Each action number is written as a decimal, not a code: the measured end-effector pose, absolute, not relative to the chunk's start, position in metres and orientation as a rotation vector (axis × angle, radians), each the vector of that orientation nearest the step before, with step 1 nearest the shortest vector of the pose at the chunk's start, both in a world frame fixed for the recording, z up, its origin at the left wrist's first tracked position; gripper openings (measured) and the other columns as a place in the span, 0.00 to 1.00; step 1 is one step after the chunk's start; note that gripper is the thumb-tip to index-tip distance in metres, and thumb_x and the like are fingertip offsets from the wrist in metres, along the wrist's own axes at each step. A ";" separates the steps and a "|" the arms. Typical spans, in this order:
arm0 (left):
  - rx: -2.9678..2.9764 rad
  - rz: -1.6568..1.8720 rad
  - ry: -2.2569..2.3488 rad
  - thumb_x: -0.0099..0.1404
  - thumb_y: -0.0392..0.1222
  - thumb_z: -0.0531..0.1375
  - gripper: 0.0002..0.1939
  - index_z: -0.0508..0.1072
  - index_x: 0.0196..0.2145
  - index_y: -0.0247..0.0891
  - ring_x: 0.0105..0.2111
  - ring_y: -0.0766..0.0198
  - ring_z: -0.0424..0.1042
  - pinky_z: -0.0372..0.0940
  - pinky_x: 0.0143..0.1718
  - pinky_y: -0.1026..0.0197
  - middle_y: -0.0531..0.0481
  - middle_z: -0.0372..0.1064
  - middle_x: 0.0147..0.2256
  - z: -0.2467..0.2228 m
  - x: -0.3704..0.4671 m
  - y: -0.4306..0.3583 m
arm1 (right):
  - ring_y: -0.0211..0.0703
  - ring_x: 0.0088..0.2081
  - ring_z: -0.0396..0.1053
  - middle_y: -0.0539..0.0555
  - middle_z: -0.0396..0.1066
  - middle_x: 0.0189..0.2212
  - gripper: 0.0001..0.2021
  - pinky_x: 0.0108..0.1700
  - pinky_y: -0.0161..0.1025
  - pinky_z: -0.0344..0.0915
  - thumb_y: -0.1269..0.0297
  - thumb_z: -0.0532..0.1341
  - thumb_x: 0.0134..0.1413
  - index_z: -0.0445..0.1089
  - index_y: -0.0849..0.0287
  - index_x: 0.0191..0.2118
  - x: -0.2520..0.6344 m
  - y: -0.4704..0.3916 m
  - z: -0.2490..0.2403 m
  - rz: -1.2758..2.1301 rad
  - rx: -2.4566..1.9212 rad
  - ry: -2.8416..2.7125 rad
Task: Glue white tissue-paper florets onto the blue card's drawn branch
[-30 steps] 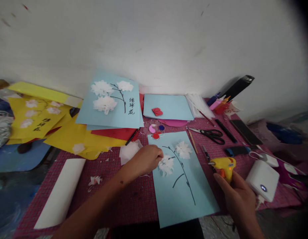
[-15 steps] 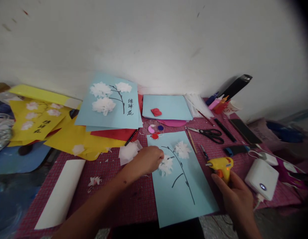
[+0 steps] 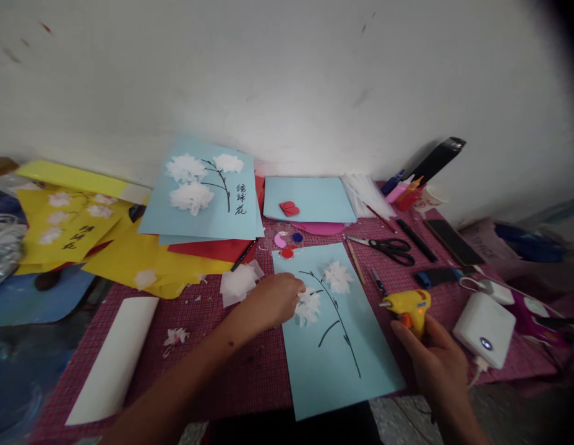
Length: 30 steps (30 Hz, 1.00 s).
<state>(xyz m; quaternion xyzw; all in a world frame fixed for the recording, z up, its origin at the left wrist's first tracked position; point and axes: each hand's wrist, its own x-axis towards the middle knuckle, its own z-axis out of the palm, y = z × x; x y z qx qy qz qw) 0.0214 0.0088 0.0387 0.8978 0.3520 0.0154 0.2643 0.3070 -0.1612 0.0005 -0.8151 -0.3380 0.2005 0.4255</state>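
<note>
A light blue sheet of paper lies near the table's front edge, with a branch drawn on it in black. On its upper right is a white paper flower. My left hand is closed at the sheet's left side, fingertips at a second white paper flower; the fingers partly hide that flower. To the right of the sheet my right hand is wrapped round a yellow glue gun, its nozzle pointing left toward the paper.
Black-handled scissors, a pencil and a white power bank lie to the right. A finished blue flower picture leans at the back left. White tissue squares, a loose paper flower and rolled white paper lie leftward.
The whole view has shifted very slightly. My left hand stays at the white flower, and my right hand still holds the glue gun beside the sheet.
</note>
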 end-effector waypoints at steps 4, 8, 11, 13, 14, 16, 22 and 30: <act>2.431 0.166 0.951 0.66 0.29 0.54 0.14 0.79 0.40 0.38 0.38 0.56 0.75 0.66 0.40 0.58 0.44 0.77 0.37 0.042 0.012 0.004 | 0.43 0.28 0.69 0.52 0.76 0.30 0.25 0.26 0.34 0.64 0.47 0.71 0.46 0.77 0.61 0.45 0.308 -0.162 0.001 0.479 -1.993 -0.881; 2.437 0.309 0.990 0.66 0.28 0.52 0.15 0.78 0.36 0.38 0.37 0.57 0.75 0.67 0.40 0.57 0.46 0.77 0.35 0.043 -0.001 0.000 | 0.43 0.30 0.68 0.52 0.75 0.31 0.25 0.28 0.34 0.63 0.45 0.70 0.47 0.77 0.60 0.44 0.310 -0.164 0.007 0.482 -1.989 -0.904; 2.422 0.429 1.050 0.67 0.29 0.52 0.15 0.78 0.37 0.39 0.39 0.56 0.75 0.68 0.42 0.56 0.46 0.78 0.36 0.034 -0.010 -0.004 | 0.43 0.30 0.67 0.51 0.74 0.31 0.25 0.28 0.35 0.62 0.43 0.68 0.49 0.76 0.59 0.45 0.319 -0.168 0.012 0.470 -2.021 -0.937; 2.405 0.532 1.085 0.69 0.31 0.52 0.15 0.79 0.40 0.39 0.40 0.56 0.76 0.69 0.43 0.55 0.46 0.78 0.38 0.024 -0.015 -0.007 | 0.43 0.30 0.66 0.50 0.72 0.30 0.26 0.29 0.36 0.62 0.42 0.66 0.50 0.75 0.58 0.45 0.330 -0.171 0.014 0.460 -2.065 -0.983; 2.392 0.590 1.095 0.69 0.32 0.53 0.14 0.78 0.41 0.39 0.41 0.56 0.76 0.69 0.44 0.55 0.46 0.79 0.39 0.018 -0.016 -0.008 | 0.44 0.30 0.66 0.50 0.71 0.29 0.26 0.29 0.36 0.62 0.41 0.66 0.51 0.75 0.58 0.45 0.336 -0.172 0.015 0.459 -2.087 -1.012; 2.351 0.738 1.121 0.70 0.34 0.54 0.12 0.78 0.43 0.39 0.41 0.56 0.77 0.70 0.44 0.55 0.46 0.79 0.39 0.006 -0.018 -0.009 | 0.43 0.29 0.66 0.49 0.71 0.28 0.25 0.28 0.37 0.61 0.41 0.64 0.52 0.74 0.59 0.44 0.351 -0.171 0.015 0.468 -2.116 -1.080; 2.227 1.152 1.220 0.70 0.37 0.56 0.10 0.78 0.41 0.40 0.40 0.59 0.78 0.71 0.46 0.56 0.49 0.80 0.39 -0.013 -0.026 -0.006 | 0.45 0.29 0.70 0.52 0.74 0.28 0.16 0.30 0.38 0.62 0.51 0.58 0.54 0.72 0.58 0.36 0.387 -0.160 0.007 0.463 -2.205 -1.460; 2.322 1.246 1.187 0.70 0.40 0.57 0.10 0.78 0.41 0.42 0.42 0.57 0.79 0.71 0.48 0.56 0.49 0.80 0.39 -0.018 -0.036 -0.008 | 0.51 0.38 0.76 0.60 0.79 0.37 0.14 0.41 0.42 0.65 0.65 0.56 0.57 0.76 0.60 0.44 0.387 -0.143 -0.011 0.280 -2.283 -1.535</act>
